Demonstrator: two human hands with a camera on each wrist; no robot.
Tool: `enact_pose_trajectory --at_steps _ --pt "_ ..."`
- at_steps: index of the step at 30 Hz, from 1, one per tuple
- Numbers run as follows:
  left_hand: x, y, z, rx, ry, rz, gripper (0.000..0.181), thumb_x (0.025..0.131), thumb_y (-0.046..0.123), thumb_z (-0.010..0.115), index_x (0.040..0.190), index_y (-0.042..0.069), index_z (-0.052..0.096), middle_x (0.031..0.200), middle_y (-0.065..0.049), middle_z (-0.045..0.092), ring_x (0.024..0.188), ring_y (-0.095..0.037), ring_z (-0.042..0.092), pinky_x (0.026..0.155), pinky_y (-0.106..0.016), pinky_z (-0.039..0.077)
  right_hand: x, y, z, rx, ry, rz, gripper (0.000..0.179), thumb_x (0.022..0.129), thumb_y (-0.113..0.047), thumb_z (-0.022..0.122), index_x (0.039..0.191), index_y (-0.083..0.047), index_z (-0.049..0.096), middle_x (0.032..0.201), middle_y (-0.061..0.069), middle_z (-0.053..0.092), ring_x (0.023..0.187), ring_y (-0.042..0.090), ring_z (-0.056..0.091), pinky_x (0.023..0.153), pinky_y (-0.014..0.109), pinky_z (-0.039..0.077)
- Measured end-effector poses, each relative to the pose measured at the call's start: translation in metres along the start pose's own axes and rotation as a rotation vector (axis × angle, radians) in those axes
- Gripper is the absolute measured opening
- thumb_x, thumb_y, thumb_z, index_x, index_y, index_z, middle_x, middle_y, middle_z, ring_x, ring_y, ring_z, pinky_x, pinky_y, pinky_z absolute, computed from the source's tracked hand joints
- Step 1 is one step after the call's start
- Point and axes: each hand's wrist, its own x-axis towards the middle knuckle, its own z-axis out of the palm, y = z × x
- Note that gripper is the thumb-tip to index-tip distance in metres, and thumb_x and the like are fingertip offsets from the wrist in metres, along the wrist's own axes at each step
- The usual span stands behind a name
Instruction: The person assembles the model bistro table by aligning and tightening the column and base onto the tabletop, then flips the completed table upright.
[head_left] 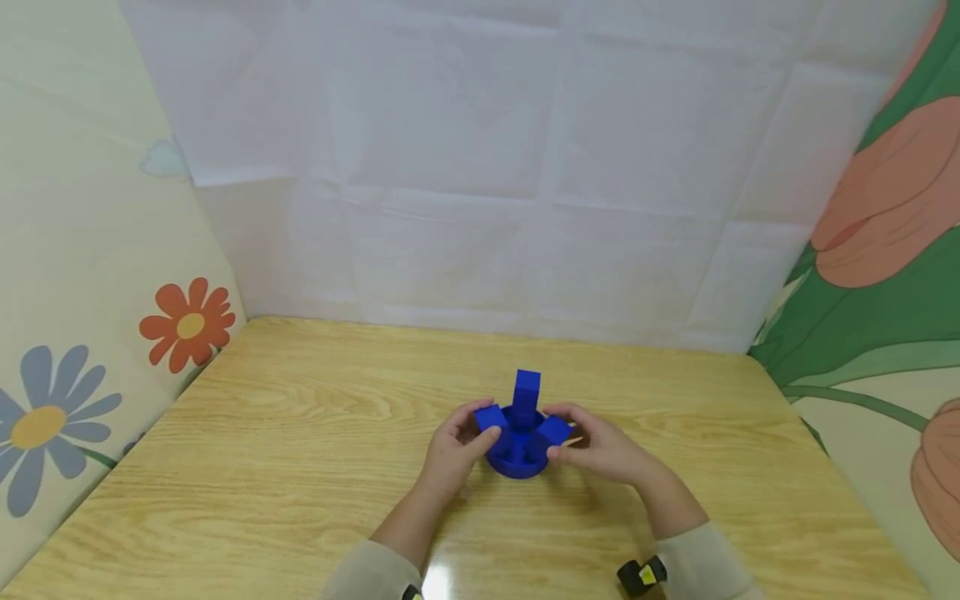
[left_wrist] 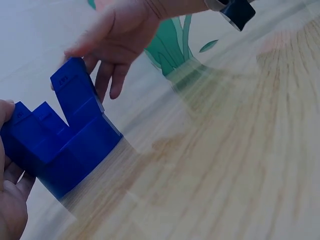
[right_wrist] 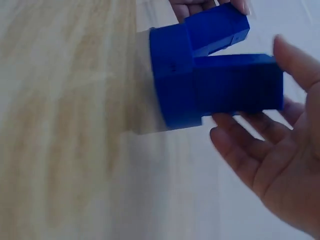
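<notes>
A blue round base (head_left: 520, 470) like a shallow cup sits on the wooden table, three blue blocks rising from it. My left hand (head_left: 450, 454) pinches the left block (head_left: 491, 418) between thumb and fingers. On the other side, my right hand (head_left: 606, 448) holds the right block (head_left: 556, 430), its thumb on the near side and fingers behind. The back block (head_left: 527, 396) stands upright between them, untouched. Small markings show on the right block (left_wrist: 75, 95) in the left wrist view. In the right wrist view, the thumb of the right hand (right_wrist: 295, 165) is at the block's top end.
The wood-grain table (head_left: 300, 433) extends around the blue piece on every side. A white sheet (head_left: 480, 183) hangs behind it, with flower-print cloth (head_left: 75, 250) at the sides. A black wrist device (head_left: 641, 575) is strapped near the right sleeve.
</notes>
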Motion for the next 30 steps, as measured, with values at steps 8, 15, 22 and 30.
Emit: enact_pose_trajectory --at_steps 8,15,22,30 --pt "-0.001 0.005 0.001 0.014 0.003 0.0 0.041 0.077 0.011 0.063 0.116 0.004 0.051 0.116 -0.013 0.055 0.098 -0.006 0.054 0.082 -0.017 0.044 0.003 -0.026 -0.001 -0.354 0.012 0.088 0.057 0.07 -0.032 0.07 0.119 -0.018 0.043 0.105 0.003 0.059 0.087 0.014 0.056 0.073 0.032 0.047" --pt "0.003 -0.011 -0.001 0.004 -0.003 0.047 0.045 0.076 0.014 0.065 0.117 0.004 0.051 0.115 -0.012 0.056 0.101 -0.012 0.054 0.086 -0.023 0.044 0.006 -0.034 0.004 -0.425 0.053 0.125 0.05 0.067 -0.025 0.073 0.111 -0.016 0.049 0.092 0.0 0.059 0.076 0.012 0.052 0.067 0.027 0.044" --pt "0.002 -0.007 -0.004 0.02 -0.076 0.041 0.074 0.073 0.013 0.068 0.135 0.014 0.026 0.136 -0.016 0.034 0.127 -0.026 0.03 0.106 -0.042 0.02 -0.001 -0.024 -0.001 -0.241 0.092 0.168 0.051 0.068 -0.028 0.072 0.112 -0.019 0.048 0.105 0.006 0.059 0.091 0.016 0.057 0.073 0.031 0.049" --pt "-0.002 -0.003 -0.004 -0.119 -0.393 -0.065 0.108 0.062 0.017 0.077 0.136 0.024 -0.003 0.141 -0.014 0.02 0.126 -0.028 0.028 0.102 -0.039 0.027 -0.014 -0.019 -0.014 0.264 0.015 0.056 0.055 0.074 -0.022 0.068 0.119 -0.01 0.039 0.105 0.018 0.058 0.089 0.02 0.06 0.074 0.032 0.051"
